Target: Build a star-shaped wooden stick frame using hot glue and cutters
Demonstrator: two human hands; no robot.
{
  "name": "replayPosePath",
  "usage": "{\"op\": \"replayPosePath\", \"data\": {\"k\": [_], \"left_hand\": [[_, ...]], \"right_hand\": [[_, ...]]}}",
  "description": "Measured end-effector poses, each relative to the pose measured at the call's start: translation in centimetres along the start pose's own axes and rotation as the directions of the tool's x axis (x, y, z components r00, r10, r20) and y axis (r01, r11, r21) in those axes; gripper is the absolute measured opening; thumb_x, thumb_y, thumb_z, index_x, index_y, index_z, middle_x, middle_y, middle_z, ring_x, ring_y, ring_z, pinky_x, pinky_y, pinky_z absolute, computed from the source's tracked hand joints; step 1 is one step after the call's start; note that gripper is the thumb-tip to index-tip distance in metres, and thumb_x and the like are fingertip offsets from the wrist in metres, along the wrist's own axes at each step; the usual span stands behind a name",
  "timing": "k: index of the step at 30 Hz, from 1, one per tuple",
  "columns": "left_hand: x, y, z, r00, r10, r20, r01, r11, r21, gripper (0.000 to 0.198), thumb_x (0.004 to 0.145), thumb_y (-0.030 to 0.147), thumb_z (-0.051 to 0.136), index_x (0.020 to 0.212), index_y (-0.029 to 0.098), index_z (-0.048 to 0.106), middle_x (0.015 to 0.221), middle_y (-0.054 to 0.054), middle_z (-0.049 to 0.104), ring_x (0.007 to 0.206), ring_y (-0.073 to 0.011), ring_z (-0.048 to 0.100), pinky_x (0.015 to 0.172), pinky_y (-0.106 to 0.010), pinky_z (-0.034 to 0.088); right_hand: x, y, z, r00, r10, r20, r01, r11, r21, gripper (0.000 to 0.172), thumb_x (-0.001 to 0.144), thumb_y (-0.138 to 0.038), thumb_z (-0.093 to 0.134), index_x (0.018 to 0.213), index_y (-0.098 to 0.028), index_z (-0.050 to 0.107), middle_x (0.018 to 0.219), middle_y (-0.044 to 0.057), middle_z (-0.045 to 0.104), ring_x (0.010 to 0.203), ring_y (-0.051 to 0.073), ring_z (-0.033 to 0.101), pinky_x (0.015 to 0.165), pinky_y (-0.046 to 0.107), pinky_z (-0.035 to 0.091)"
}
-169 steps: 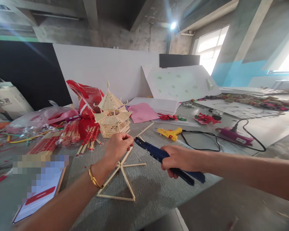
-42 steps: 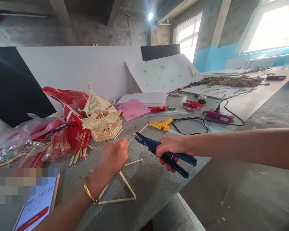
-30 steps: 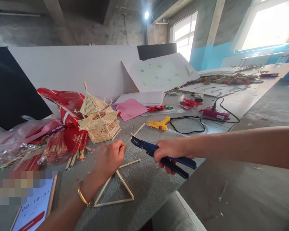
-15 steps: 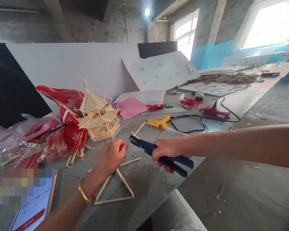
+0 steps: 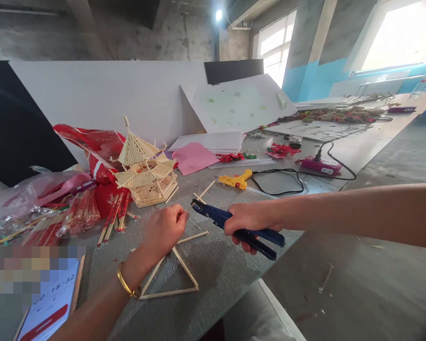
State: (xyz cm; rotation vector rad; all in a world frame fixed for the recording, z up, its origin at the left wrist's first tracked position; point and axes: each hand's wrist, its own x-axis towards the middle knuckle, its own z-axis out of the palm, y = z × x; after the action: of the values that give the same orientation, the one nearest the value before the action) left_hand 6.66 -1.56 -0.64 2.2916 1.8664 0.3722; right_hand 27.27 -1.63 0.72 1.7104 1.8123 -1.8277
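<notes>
My left hand pinches a thin wooden stick that slants up and away over the grey table. My right hand grips the blue-handled cutting pliers, whose dark jaws sit at the stick just beyond my left fingertips. Below the hands a frame of glued sticks lies flat on the table. A small wooden stick pagoda stands behind my left hand.
Red-wrapped chopstick bundles and red bags lie at the left. A phone with a timer rests at the near left. A yellow glue gun, black cable and pink power strip sit beyond. The table edge runs diagonally at the right.
Both hands have kept their grips on the stick and the pliers. The pliers' jaws have edged closer to the stick near my left fingertips. The view has shifted slightly.
</notes>
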Motion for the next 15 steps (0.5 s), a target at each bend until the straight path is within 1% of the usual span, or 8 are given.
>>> {"op": "replayPosePath", "data": {"k": [3,6,8,12,15], "left_hand": [[0.1,-0.1,0.1,1.000,-0.002,0.005,0.002,1.000,0.005,0.023,0.089,0.026,0.047,0.076,0.019,0.063,0.068,-0.001,0.069,0.061,-0.0138,0.062,0.057,-0.022,0.035],[0.2,-0.1,0.2,1.000,-0.004,0.002,0.004,1.000,0.015,0.023,0.089,0.027,0.047,0.075,0.019,0.063,0.068,-0.001,0.069,0.060,-0.0136,0.062,0.056,-0.022,0.035],[0.3,-0.2,0.2,1.000,-0.002,-0.011,0.002,1.000,0.026,0.024,0.089,0.028,0.046,0.074,0.019,0.063,0.069,-0.001,0.069,0.061,-0.0137,0.063,0.055,-0.022,0.035],[0.8,-0.5,0.5,0.999,0.025,-0.040,-0.022,0.997,0.070,0.025,0.089,0.028,0.045,0.073,0.019,0.063,0.071,-0.002,0.070,0.064,-0.0143,0.064,0.057,-0.022,0.037],[1.3,-0.8,0.7,0.996,0.054,-0.068,-0.045,0.990,0.134,0.025,0.088,0.027,0.044,0.075,0.018,0.064,0.074,-0.004,0.070,0.070,-0.0169,0.065,0.061,-0.024,0.038]], "right_hand": [[-0.1,-0.2,0.0,0.998,0.054,-0.015,-0.053,0.998,0.033,0.014,0.077,-0.017,0.048,0.063,-0.013,0.048,0.047,-0.002,0.051,0.040,0.009,0.051,0.041,0.019,0.045],[0.0,-0.2,0.0,0.999,0.005,-0.047,-0.003,0.999,0.039,0.018,0.078,-0.013,0.048,0.060,-0.012,0.046,0.047,-0.003,0.049,0.038,0.007,0.048,0.041,0.018,0.044],[0.3,-0.2,0.0,0.998,-0.023,-0.062,0.025,0.999,0.026,0.021,0.078,-0.014,0.052,0.058,-0.012,0.045,0.046,-0.004,0.047,0.036,0.006,0.045,0.040,0.019,0.044],[1.1,-0.2,0.0,0.997,-0.019,-0.080,0.018,1.000,-0.004,0.025,0.081,-0.018,0.054,0.058,-0.013,0.045,0.045,-0.004,0.045,0.034,0.009,0.043,0.037,0.023,0.044],[1.7,-0.2,-0.3,0.994,-0.014,-0.104,0.013,1.000,-0.013,0.025,0.081,-0.017,0.054,0.058,-0.013,0.045,0.046,-0.004,0.045,0.034,0.008,0.043,0.036,0.023,0.043]]}}
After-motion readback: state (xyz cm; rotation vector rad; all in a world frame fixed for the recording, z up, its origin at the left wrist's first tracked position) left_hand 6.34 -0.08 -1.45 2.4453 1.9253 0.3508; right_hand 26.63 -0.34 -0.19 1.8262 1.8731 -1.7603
